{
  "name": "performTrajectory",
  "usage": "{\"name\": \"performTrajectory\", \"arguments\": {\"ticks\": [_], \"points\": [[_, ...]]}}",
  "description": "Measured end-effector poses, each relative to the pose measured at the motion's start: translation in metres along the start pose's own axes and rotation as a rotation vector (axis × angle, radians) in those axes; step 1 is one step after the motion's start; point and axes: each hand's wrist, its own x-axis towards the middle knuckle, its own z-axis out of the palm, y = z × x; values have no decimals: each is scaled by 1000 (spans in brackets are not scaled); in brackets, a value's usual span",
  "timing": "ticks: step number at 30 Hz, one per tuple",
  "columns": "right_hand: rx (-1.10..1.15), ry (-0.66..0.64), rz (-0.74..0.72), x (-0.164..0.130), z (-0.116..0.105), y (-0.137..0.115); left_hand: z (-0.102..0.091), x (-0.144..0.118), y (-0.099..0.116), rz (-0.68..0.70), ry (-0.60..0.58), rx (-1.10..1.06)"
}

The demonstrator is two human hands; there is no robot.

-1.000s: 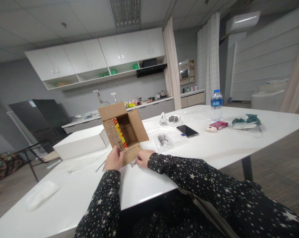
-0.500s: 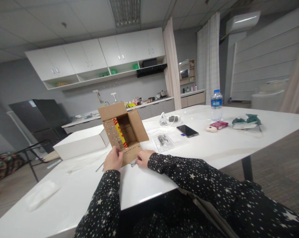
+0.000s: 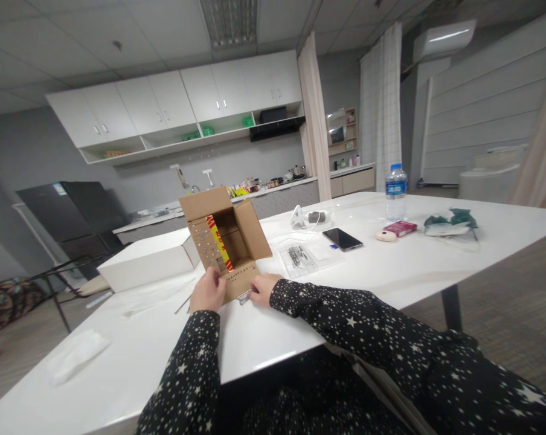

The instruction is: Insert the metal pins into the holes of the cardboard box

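Seated at a white worktop [image 3: 264,344], a person in star-patterned sleeves has both hands at an open cardboard box [image 3: 230,241], which stands just ahead, its mouth facing the wearer, an angle that seems to let the eye reach inside. The left hand [image 3: 208,290] curls its fingers in at the left edge of the lower flap [image 3: 239,284], probably to steady it; whether they truly grip is hidden. The right hand [image 3: 264,288] is narrowed, fingertips down at the flap's opposite edge, beside small metal pieces [image 3: 243,298]; it cannot be told whether any are held. The flap spans the gap between the hands, within easy reach of both. To the left, a long white box [image 3: 146,260] sits beside the cardboard one. To the right lie a clear plastic bag [image 3: 318,260] holding metal parts, and a phone [image 3: 342,239]. A water bottle [image 3: 395,193] stands upright farther off, presumably to stay clear of the forearms.
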Motion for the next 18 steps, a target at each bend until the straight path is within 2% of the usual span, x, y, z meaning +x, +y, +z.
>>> {"name": "performTrajectory", "arguments": {"ticks": [18], "points": [[1,-12,-4,-2,-2,0,6,2,-4,64,14,-62]]}}
